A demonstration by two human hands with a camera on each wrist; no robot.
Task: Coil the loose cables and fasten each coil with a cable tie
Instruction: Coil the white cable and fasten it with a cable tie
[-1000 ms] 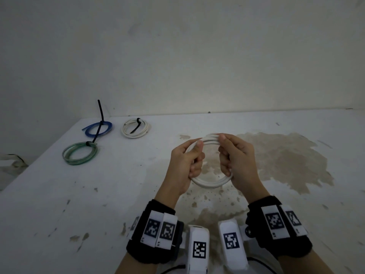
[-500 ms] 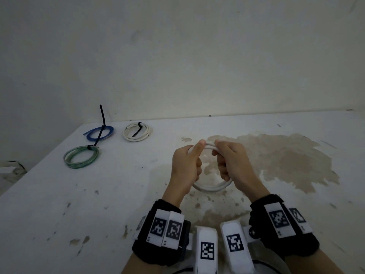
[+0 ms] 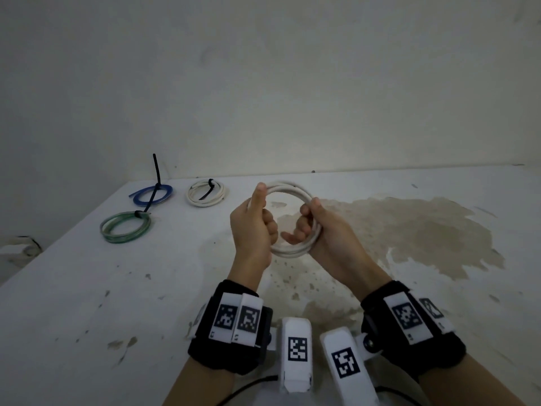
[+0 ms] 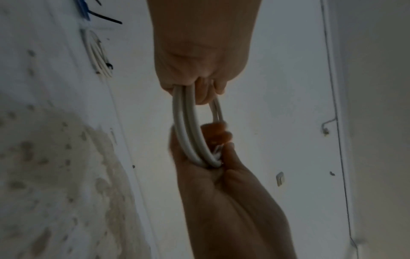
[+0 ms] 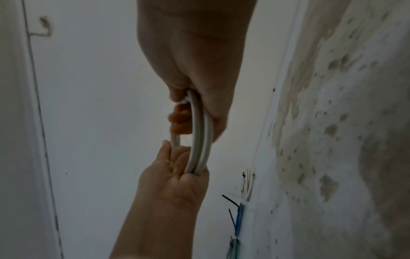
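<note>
Left hand [image 3: 251, 227] curls round the left side of the white cable coil [image 3: 295, 250], thumb up along it. Right hand [image 3: 319, 230] grips the right side. Coil held above the stained table [image 3: 87, 303]. Likely light, springy; loops would spread if released, so hold where strands bunch. Three tied coils [image 3: 206, 193] lie far left. No legible writing; only square coded markers on the wristbands [image 3: 237, 317].
</note>
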